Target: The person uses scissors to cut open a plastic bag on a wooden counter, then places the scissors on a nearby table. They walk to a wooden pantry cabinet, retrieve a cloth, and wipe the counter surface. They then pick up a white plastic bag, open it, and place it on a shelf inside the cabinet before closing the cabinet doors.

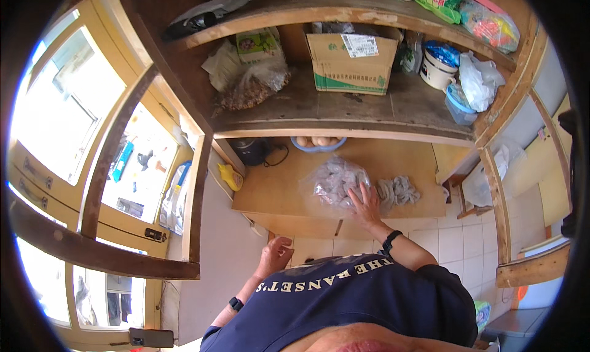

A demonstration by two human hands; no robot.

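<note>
My right hand (365,204) rests with spread fingers on the right side of a clear plastic bag (339,181) filled with greyish bundles. The bag lies on a light wooden cabinet top. Just right of it lies a crumpled grey cloth (398,190). My left hand (276,255) is raised near my chest, in front of the cabinet, with its fingers curled; whether something small is in it cannot be told. Behind the bag stands a blue-rimmed bowl of eggs (319,143), partly hidden by the shelf edge.
A wooden shelf (341,129) overhangs the cabinet's back, bearing a cardboard box (350,66), plastic bags and a lidded pot (438,70). Framed cupboard doors stand open at left (196,190) and right (498,204). A yellow bottle (230,176) is at the cabinet's left edge.
</note>
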